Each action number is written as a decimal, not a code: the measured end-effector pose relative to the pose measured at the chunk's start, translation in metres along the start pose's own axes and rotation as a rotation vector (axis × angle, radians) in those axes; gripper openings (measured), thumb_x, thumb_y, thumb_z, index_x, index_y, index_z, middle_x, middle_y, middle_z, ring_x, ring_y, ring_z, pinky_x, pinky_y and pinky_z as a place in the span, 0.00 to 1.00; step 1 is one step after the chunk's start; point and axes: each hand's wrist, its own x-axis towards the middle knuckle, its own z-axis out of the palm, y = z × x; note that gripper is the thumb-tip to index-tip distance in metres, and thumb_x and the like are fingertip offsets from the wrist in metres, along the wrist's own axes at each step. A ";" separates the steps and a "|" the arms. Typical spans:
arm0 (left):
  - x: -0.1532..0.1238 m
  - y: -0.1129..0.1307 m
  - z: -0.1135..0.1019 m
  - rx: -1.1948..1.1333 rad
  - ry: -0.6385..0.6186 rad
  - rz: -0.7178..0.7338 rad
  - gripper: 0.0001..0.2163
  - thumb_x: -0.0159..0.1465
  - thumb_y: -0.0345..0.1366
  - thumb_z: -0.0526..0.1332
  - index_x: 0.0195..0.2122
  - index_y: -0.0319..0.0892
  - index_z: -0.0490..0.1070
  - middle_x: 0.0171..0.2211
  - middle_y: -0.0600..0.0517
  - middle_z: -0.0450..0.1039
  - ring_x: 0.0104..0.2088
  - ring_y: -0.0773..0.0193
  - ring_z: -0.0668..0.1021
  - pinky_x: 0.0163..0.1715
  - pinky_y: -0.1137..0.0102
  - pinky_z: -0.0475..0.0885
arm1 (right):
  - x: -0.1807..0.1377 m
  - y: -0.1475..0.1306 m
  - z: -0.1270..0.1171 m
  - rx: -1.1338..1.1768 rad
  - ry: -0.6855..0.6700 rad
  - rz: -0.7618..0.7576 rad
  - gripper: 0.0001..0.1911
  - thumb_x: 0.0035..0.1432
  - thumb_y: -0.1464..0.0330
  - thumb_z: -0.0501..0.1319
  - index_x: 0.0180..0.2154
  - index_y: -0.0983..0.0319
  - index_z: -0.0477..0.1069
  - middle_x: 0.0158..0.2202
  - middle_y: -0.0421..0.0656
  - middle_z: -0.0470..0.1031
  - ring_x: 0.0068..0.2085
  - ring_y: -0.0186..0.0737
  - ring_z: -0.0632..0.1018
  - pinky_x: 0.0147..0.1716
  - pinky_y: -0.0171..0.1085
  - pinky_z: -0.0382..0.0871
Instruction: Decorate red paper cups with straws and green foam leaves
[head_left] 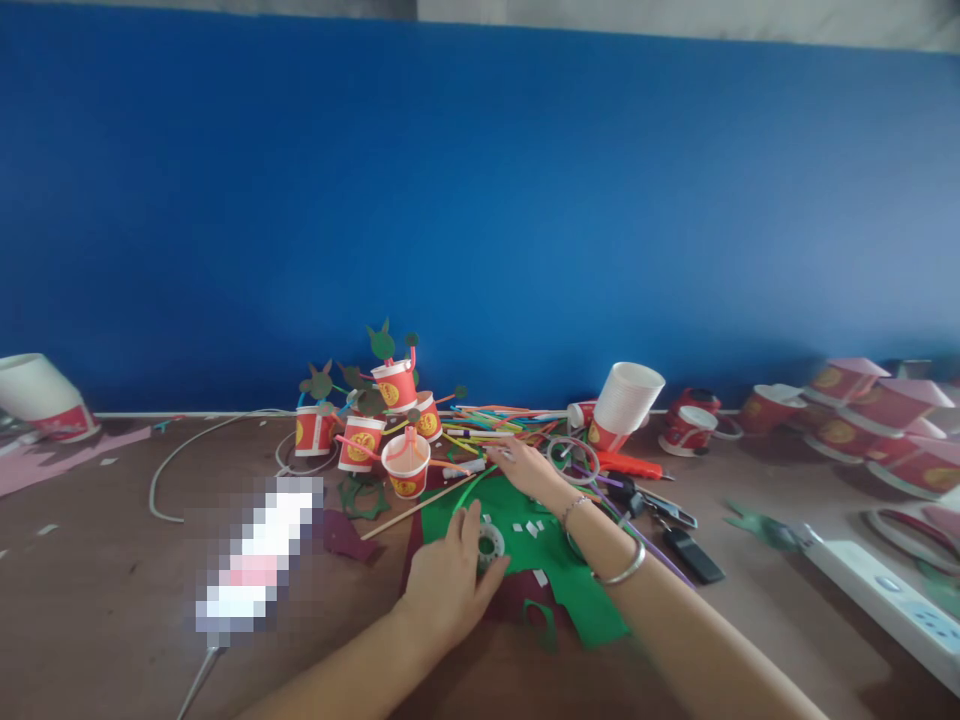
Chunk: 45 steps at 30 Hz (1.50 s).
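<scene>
My left hand [448,572] rests on green paper [581,570], fingers stretched forward and thumb apart. It lies against a white ring [491,545] that looks like a tape roll; its fingers cover the ring's left side. Just beyond those fingertips lies a green straw [474,487]. My right hand [531,474], with a bracelet and a bangle on the arm, reaches farther over the paper. Its fingers extend toward a pile of coloured straws [517,415] and a marker [465,467]; nothing shows in them. Small white scraps [532,528] lie on the paper.
Decorated red paper cups [362,445] stand at back left of centre, near a wooden stick [420,508]. To the right are a white cup stack [628,400], an orange-red tool [630,466], keys [694,555] and a power strip [892,600]. A blurred-out bright device [259,560] lies left.
</scene>
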 end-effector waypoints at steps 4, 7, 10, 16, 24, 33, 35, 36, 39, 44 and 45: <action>0.005 -0.005 -0.004 -0.011 -0.016 -0.059 0.21 0.68 0.36 0.43 0.60 0.34 0.55 0.56 0.36 0.66 0.41 0.55 0.80 0.33 0.65 0.75 | -0.007 -0.004 -0.009 -0.012 0.007 0.012 0.15 0.52 0.69 0.56 0.43 0.61 0.70 0.28 0.44 0.74 0.26 0.41 0.73 0.29 0.36 0.64; 0.004 -0.005 -0.005 -0.021 0.022 -0.031 0.20 0.67 0.33 0.44 0.59 0.35 0.55 0.56 0.37 0.64 0.41 0.57 0.79 0.33 0.67 0.74 | -0.016 -0.011 -0.012 0.050 0.041 -0.063 0.21 0.52 0.74 0.49 0.48 0.59 0.67 0.28 0.41 0.72 0.27 0.39 0.72 0.31 0.35 0.65; 0.000 -0.003 -0.002 -0.074 0.087 0.050 0.21 0.66 0.39 0.47 0.58 0.38 0.55 0.55 0.40 0.65 0.42 0.57 0.78 0.35 0.68 0.74 | -0.032 -0.017 -0.008 0.187 0.195 -0.179 0.16 0.54 0.74 0.46 0.38 0.60 0.70 0.28 0.41 0.69 0.29 0.37 0.70 0.32 0.35 0.65; -0.001 -0.002 0.006 -0.103 0.029 0.009 0.24 0.61 0.38 0.55 0.58 0.40 0.54 0.48 0.44 0.71 0.38 0.57 0.79 0.32 0.68 0.75 | -0.066 -0.012 0.007 0.277 0.152 -0.294 0.14 0.55 0.76 0.48 0.29 0.60 0.71 0.30 0.42 0.68 0.32 0.37 0.70 0.35 0.35 0.65; -0.001 -0.001 0.007 -0.100 0.020 0.019 0.25 0.61 0.37 0.54 0.59 0.41 0.53 0.48 0.45 0.71 0.39 0.56 0.79 0.31 0.67 0.75 | -0.072 -0.006 0.003 0.223 0.102 -0.201 0.16 0.54 0.76 0.47 0.34 0.62 0.73 0.32 0.45 0.70 0.35 0.40 0.72 0.37 0.37 0.66; -0.002 -0.001 0.008 -0.114 0.016 0.038 0.27 0.60 0.37 0.54 0.61 0.39 0.51 0.53 0.44 0.69 0.42 0.56 0.79 0.35 0.67 0.75 | -0.072 -0.007 0.000 0.213 0.083 -0.183 0.16 0.52 0.76 0.47 0.33 0.62 0.72 0.32 0.44 0.69 0.36 0.40 0.72 0.37 0.37 0.66; -0.002 -0.001 0.008 -0.121 0.017 0.040 0.27 0.60 0.37 0.54 0.61 0.39 0.51 0.54 0.44 0.69 0.42 0.56 0.79 0.35 0.67 0.75 | -0.072 -0.006 0.000 0.208 0.082 -0.180 0.16 0.51 0.76 0.47 0.33 0.62 0.72 0.32 0.44 0.69 0.35 0.40 0.72 0.37 0.37 0.66; -0.002 -0.001 0.008 -0.124 0.017 0.039 0.27 0.60 0.37 0.54 0.61 0.39 0.51 0.54 0.45 0.69 0.42 0.56 0.79 0.35 0.66 0.75 | -0.072 -0.006 0.000 0.206 0.082 -0.178 0.16 0.51 0.76 0.47 0.33 0.62 0.72 0.32 0.44 0.69 0.35 0.40 0.72 0.37 0.37 0.65; -0.001 -0.001 0.007 -0.134 0.011 0.031 0.27 0.60 0.37 0.54 0.61 0.39 0.52 0.54 0.45 0.69 0.41 0.56 0.79 0.34 0.66 0.75 | -0.072 -0.005 0.001 0.205 0.086 -0.173 0.16 0.51 0.76 0.47 0.33 0.62 0.72 0.32 0.44 0.69 0.36 0.40 0.72 0.38 0.37 0.65; -0.001 -0.001 0.008 -0.137 0.007 0.033 0.27 0.60 0.37 0.54 0.61 0.39 0.52 0.55 0.44 0.69 0.42 0.56 0.79 0.35 0.68 0.75 | -0.071 -0.003 0.003 0.203 0.103 -0.183 0.16 0.50 0.76 0.47 0.32 0.61 0.72 0.31 0.43 0.69 0.35 0.40 0.71 0.37 0.37 0.65; -0.001 -0.002 0.008 -0.135 0.006 0.036 0.27 0.60 0.37 0.54 0.61 0.39 0.51 0.55 0.44 0.69 0.42 0.56 0.79 0.35 0.68 0.75 | -0.071 -0.003 0.003 0.204 0.106 -0.184 0.16 0.50 0.76 0.47 0.32 0.61 0.72 0.31 0.43 0.69 0.35 0.40 0.71 0.37 0.37 0.65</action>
